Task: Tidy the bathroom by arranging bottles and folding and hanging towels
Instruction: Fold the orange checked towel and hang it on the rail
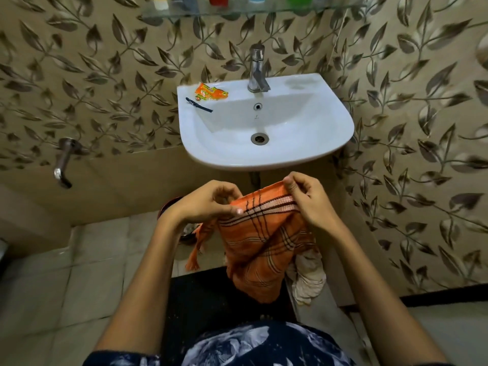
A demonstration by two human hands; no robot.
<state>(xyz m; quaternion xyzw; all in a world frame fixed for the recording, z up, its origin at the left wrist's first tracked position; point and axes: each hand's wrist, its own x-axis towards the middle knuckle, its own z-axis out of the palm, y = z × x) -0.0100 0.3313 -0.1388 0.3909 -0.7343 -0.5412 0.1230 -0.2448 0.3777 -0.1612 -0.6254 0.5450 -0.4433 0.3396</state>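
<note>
Orange checked towel is the thing in play here, held up in the air just in front of the sink's front rim, nowhere near a rail or hook yet. Left hand pinches the top edge between thumb and fingers, and right hand has its fingers curled over the same edge a little further along. My guess is the grip is about finding the corners so the cloth hangs flat enough to fold, since most of it droops in a bunched diagonal and a tasselled end dangles loose on the left.

Tucked behind the towel on the right there's a pale crumpled cloth, probably the next one to sort out. It hangs close enough to get tangled in. Something dark and round peeks out behind the left wrist, can't tell what.

Further out, the white sink has an orange sachet and a thin dark strip on its back left corner, with the tap at the back edge. Up on the glass shelf the bottles stand in a row, only their bottoms in view. A wall spout sticks out to the left.
</note>
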